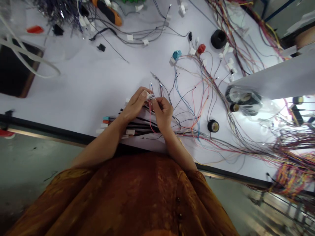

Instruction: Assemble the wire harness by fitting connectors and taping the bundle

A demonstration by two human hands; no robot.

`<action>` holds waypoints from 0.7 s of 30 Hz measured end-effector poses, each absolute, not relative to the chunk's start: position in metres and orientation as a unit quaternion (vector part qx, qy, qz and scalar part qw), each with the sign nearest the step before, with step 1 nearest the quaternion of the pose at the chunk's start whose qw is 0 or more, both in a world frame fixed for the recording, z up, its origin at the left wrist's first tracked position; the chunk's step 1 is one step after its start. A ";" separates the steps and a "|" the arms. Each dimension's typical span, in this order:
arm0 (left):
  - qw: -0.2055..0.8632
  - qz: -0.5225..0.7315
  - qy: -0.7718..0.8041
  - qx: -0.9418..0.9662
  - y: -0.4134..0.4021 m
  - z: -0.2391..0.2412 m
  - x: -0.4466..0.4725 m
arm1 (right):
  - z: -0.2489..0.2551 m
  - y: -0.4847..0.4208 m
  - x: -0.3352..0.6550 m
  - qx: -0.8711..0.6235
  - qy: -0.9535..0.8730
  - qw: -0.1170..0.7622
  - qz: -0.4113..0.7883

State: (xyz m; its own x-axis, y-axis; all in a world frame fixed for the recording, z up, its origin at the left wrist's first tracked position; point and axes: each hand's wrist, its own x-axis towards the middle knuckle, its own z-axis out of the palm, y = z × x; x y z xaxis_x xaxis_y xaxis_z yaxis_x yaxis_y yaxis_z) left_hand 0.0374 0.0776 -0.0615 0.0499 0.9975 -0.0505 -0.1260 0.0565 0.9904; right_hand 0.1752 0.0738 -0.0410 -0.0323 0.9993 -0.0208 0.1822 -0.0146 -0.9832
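Note:
My left hand [136,102] is closed around a small white connector [149,96], with the thumb on top of it. A pink wire [150,118] hangs from the connector and curves down toward the table edge. Close by on the right, my right hand [162,111] pinches a thin dark wire [153,92] at the connector's face. Whether the wire's end sits inside the connector I cannot tell. Loose wire ends [161,86] lie just beyond the fingers. Beneath my forearms runs a bundle of black-sleeved wires [140,126], with white connectors at its left end.
A teal connector [176,54] and a red connector [201,49] lie at the back with wires attached. Black tape rolls [213,126] sit to the right. An orange-and-black tool handle [109,12] is at the top. A dark tray-like object [18,70] lies left; wire harnesses [236,134] spread right.

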 end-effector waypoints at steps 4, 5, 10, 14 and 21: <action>0.551 0.505 0.470 0.469 0.078 -0.061 0.038 | -0.038 0.076 0.181 -0.521 -0.539 0.455 0.480; 0.550 0.501 0.475 0.469 0.078 -0.061 0.037 | -0.038 0.076 0.183 -0.521 -0.546 0.451 0.476; 0.551 0.505 0.479 0.460 0.078 -0.061 0.037 | -0.038 0.076 0.184 -0.553 -0.538 0.417 0.481; 0.546 0.501 0.488 0.461 0.078 -0.059 0.038 | -0.036 0.077 0.184 -0.559 -0.510 0.413 0.507; 0.476 0.483 0.504 0.535 0.076 -0.049 0.042 | -0.036 0.076 0.177 -0.579 -0.500 0.383 0.518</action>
